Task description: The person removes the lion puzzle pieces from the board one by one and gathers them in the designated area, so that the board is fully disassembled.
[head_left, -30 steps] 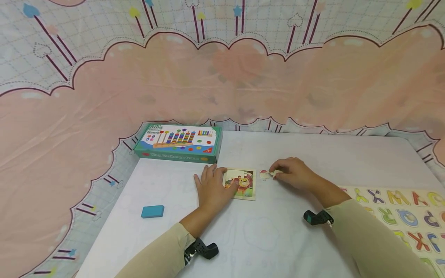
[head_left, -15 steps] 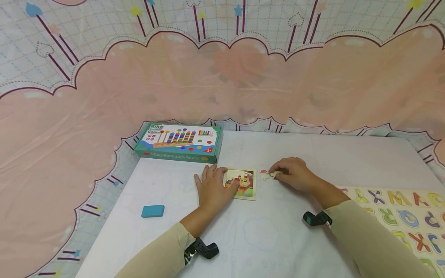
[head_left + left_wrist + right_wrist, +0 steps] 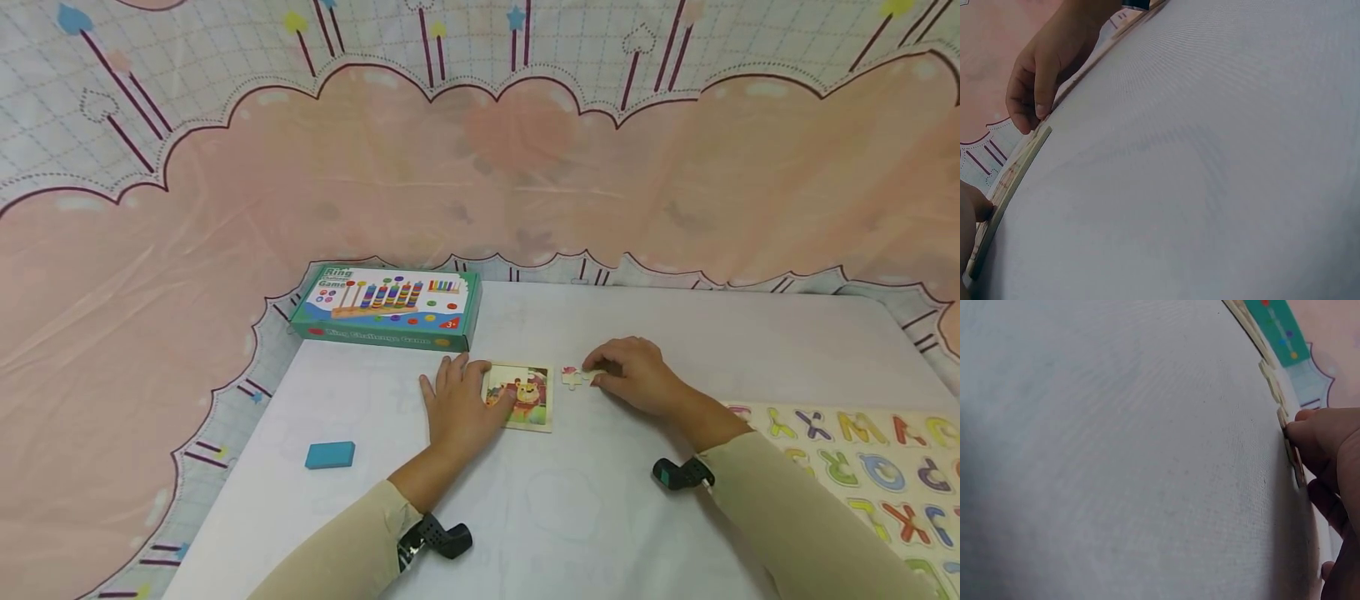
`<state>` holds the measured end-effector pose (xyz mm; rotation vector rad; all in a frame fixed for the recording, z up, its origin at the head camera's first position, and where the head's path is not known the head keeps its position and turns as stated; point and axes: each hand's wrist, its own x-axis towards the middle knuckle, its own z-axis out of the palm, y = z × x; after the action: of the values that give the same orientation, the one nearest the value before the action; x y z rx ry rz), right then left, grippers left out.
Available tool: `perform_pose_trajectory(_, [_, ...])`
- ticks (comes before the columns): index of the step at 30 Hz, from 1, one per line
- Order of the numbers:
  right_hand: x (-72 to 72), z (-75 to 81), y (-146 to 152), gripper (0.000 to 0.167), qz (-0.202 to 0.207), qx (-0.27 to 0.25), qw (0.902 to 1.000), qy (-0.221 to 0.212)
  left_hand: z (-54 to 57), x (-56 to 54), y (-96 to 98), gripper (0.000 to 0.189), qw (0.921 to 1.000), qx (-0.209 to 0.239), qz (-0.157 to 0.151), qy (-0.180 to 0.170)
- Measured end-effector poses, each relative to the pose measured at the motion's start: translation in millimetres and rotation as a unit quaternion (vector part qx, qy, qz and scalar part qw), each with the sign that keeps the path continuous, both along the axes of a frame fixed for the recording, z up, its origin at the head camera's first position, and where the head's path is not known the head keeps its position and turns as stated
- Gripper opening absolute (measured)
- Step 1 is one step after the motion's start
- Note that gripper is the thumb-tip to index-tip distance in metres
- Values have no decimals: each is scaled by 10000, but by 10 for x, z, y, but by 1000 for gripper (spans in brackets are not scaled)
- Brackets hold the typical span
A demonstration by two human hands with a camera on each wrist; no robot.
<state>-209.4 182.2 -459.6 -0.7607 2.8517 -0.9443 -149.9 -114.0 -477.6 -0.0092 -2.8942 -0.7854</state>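
A small square jigsaw puzzle board point(image 3: 550, 404) with a cartoon bear lies at mid-table in the head view. My left hand point(image 3: 461, 412) rests over its left side, fingers spread and thumb pressing on the picture. In the left wrist view, the thumb touches the top of the board point(image 3: 1016, 178). To the right, my right hand point(image 3: 636, 377) pinches a jigsaw piece point(image 3: 1292, 456) flat at the table surface between thumb and fingertips. Another jigsaw piece point(image 3: 571, 377) lies between that hand and the board, close to the pinched one; whether they interlock, I cannot tell.
Behind the left hand stands a green Ring Challenge Game box point(image 3: 386, 310). A blue block point(image 3: 330, 455) lies to the left on the white tabletop point(image 3: 570, 517). An alphabet board point(image 3: 817, 421) sits at the right, partly under the right forearm. A patterned cloth point(image 3: 525, 183) hangs behind.
My right fingertips shift very slightly, with the pinched piece staying near the loose one. The left hand and the board keep their place.
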Motion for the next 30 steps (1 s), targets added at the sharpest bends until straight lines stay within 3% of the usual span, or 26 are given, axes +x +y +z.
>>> perform_pose_trajectory(10, [-36,72,43,20,42,-322,9991,-285,43,-1,14,61,10000,9,-48,-51])
perform_pose_trajectory(20, [-73,243,28,20,-45,-567,9929,-1049,119,32,88,63,9997,64,11,-234])
perform_pose_trajectory(30, [-140,267,-117,22,219,-569,9940,-908,148,50,223,60,9993,210,51,-300])
